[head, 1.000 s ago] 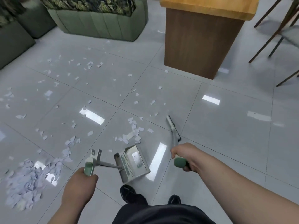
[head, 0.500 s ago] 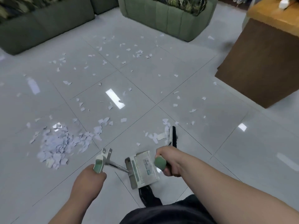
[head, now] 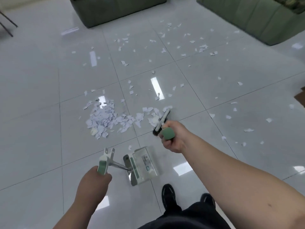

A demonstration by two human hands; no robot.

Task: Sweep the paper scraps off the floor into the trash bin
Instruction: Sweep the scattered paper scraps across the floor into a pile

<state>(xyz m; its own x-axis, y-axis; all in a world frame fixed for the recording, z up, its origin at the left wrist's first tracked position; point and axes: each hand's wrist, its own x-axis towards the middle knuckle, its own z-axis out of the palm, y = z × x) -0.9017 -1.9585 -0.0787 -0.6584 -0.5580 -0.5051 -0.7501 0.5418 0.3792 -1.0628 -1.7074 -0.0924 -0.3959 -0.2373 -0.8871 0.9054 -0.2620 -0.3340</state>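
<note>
Glossy grey floor tiles (head: 41,90) stretch towards two green sofas, one (head: 115,10) at the far middle and one (head: 257,19) at the far right, and torn paper scraps lie over most of the floor between. The thickest pile (head: 100,119) sits ahead and to the left. A loose trail of scraps (head: 132,120) leads right from it to the broom head (head: 162,119), which rests on the tile among them. The right hand (head: 175,139) has its fingers (head: 165,143) wrapped round the broom's green grip (head: 167,133). The left hand (head: 94,180) is closed round the green handle (head: 103,166) of a long-handled dustpan (head: 142,166). The pan stands on the floor just ahead of the shoes (head: 168,195), well apart from the pile, and no scraps show in it. No trash bin is in view.

The main risk is scatter. The scraps are light and the tile is slick, so a brisk stroke would probably flick pieces past the pile or fan it open. The broom head is narrow, so the ends of the trail may slip round it. The pan also faces away from the heap; unless it is turned and its lip set flat on the tile, scraps could slide underneath. Strays near the sofas could be pushed beneath them.
</note>
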